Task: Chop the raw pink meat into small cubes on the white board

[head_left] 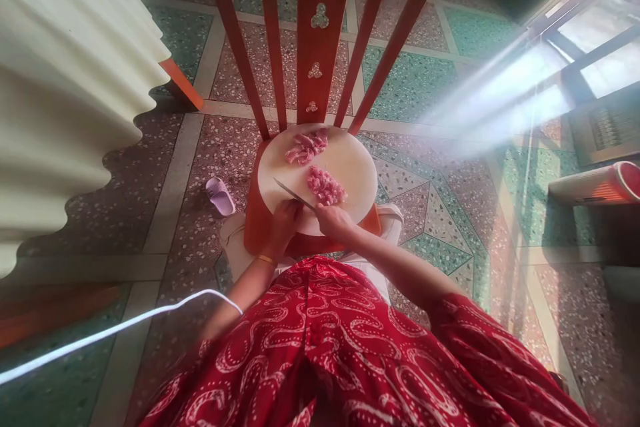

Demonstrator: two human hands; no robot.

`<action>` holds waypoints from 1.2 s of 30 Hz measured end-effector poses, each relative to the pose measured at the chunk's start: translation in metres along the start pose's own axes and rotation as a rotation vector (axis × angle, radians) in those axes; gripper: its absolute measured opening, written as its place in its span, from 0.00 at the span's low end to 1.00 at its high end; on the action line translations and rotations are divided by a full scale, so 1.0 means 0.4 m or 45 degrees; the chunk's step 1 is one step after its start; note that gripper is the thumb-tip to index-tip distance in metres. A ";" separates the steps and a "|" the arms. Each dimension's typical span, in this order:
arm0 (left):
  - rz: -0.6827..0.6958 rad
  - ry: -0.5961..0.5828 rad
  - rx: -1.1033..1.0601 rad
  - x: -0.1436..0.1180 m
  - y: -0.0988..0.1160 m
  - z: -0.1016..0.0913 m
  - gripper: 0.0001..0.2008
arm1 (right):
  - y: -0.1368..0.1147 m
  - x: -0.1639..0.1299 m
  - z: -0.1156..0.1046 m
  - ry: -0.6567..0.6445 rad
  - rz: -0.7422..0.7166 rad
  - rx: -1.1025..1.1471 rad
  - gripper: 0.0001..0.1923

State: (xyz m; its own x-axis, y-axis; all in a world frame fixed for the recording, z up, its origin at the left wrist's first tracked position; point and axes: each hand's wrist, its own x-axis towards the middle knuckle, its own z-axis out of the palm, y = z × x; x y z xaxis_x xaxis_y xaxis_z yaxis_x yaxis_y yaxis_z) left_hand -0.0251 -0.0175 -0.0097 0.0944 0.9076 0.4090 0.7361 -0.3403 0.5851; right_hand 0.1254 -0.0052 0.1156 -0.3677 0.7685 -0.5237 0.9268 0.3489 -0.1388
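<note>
One knife (293, 194) on round board (350, 163), blade running long from handle at near edge up-left, tip toward far left rim. Handle clenched in left hand (286, 221). Right hand (334, 219) at near meat pile (326, 186), fingers curled; grasp unclear. Two pink meat piles: near one mid-board, far pile (307, 146) by chair (320, 27) back. One slipper (221, 195) on floor, left.

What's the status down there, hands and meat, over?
Left hand grips knife, blade on round board. Right hand touches near chopped meat pile. Second meat pile at far edge. Nothing blocking.
</note>
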 end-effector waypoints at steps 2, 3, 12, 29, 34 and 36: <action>0.003 -0.002 0.002 0.003 -0.001 0.001 0.06 | -0.026 0.042 -0.013 0.011 0.000 0.017 0.13; 0.007 -0.006 0.008 0.004 0.000 0.001 0.06 | -0.039 0.061 -0.018 0.017 0.001 0.034 0.12; 0.018 -0.016 -0.030 -0.001 0.000 -0.011 0.08 | 0.035 -0.029 0.018 -0.024 0.071 0.085 0.18; 0.045 -0.118 0.089 -0.001 -0.001 -0.022 0.09 | -0.078 0.054 -0.029 -0.035 -0.008 0.014 0.14; 0.026 -0.078 0.043 -0.004 0.004 -0.022 0.10 | -0.023 0.031 -0.015 -0.052 -0.003 0.016 0.18; 0.000 -0.055 -0.001 -0.005 0.003 -0.020 0.10 | 0.024 0.009 -0.010 -0.043 0.068 0.028 0.21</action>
State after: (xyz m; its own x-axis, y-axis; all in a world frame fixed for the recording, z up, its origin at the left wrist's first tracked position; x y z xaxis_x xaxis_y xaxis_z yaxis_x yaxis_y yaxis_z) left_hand -0.0298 -0.0218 -0.0043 0.1234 0.9174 0.3784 0.7358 -0.3405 0.5854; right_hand 0.1325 0.0030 0.1155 -0.3153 0.7672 -0.5586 0.9466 0.2958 -0.1282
